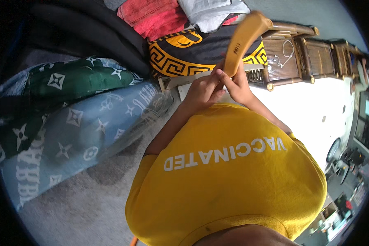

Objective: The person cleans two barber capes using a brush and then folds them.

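A curved tan object (243,41), smooth like wood or plastic, rises from between my hands. It bears small dark marks, and its thicker far end is slightly blurred. My right hand (238,87) is closed about its lower end, thumb across the near side. From the other side my left hand (201,92) meets it, fingers against the same lower end; part of its grip is hidden. Behind the object lies a black and yellow cloth (187,58) with a Greek-key border.
A red towel (156,18) and a whitish cloth (212,12) lie beyond. Bamboo furniture (319,58), bearing a pale cord (286,55), extends right. Green and blue-grey patterned fabric (70,117) spreads left above the concrete floor (89,212). A fan (333,150) stands far right.
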Motion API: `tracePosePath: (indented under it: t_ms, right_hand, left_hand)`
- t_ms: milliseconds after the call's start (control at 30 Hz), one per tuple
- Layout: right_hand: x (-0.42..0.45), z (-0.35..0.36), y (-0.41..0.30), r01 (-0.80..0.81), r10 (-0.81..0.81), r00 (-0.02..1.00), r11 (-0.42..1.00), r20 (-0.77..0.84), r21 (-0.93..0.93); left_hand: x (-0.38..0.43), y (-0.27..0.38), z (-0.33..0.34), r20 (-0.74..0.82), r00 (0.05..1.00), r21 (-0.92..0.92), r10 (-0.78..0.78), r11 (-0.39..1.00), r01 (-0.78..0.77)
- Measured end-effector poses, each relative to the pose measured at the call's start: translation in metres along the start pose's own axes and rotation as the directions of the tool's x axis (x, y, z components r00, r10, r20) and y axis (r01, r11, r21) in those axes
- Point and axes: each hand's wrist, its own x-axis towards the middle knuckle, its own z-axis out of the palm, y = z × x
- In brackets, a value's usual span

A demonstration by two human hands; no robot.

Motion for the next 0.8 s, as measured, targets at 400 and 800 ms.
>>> tracePosePath:
  t_ms: [400, 800]
  right_hand:
    - [-0.031, 0.011, -0.001, -0.459, 0.476, 0.879, 0.830, -0.027, -0.317]
    - [-0.015, -0.071, 0.032, -0.475, 0.476, 0.826, 0.876, -0.303, 0.082]
  left_hand:
    - [0.007, -0.115, -0.027, -0.019, 0.995, 0.429, 0.095, 0.900, -0.078]
    - [0.011, -0.113, -0.015, -0.076, 0.996, 0.670, -0.041, 0.738, 0.082]
